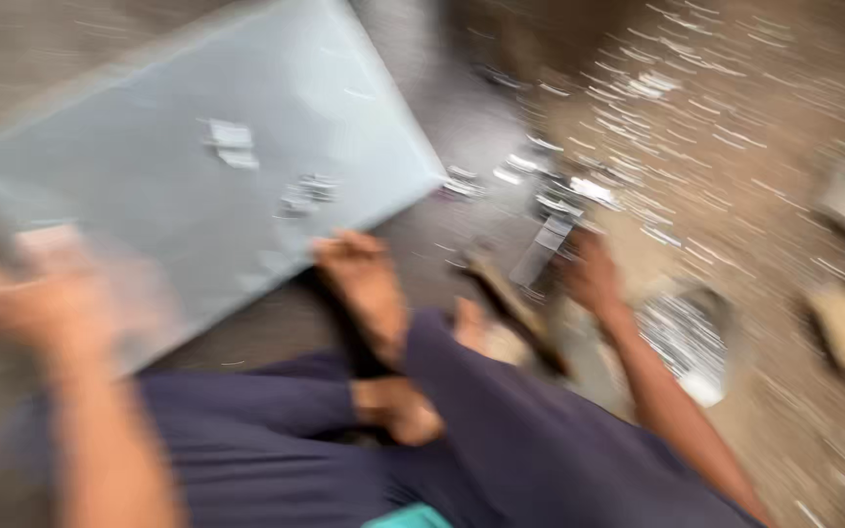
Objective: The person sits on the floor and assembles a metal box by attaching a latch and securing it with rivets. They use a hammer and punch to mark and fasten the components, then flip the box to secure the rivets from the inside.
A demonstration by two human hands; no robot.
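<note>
The view is heavily motion-blurred. My left hand (36,298) is at the left, over the near corner of a large pale grey flat panel (198,147); whether it grips anything cannot be told. My right hand (589,274) reaches out to the right, at a small grey flat metal piece (540,249) on the floor; the grip is unclear. I sit cross-legged in dark blue trousers, bare feet (369,288) in front of me.
Many small shiny metal pieces (638,98) lie scattered over the brown floor at the right. A heap of shiny bits (682,337) sits beside my right forearm. A dark tool-like object (511,308) lies near my feet.
</note>
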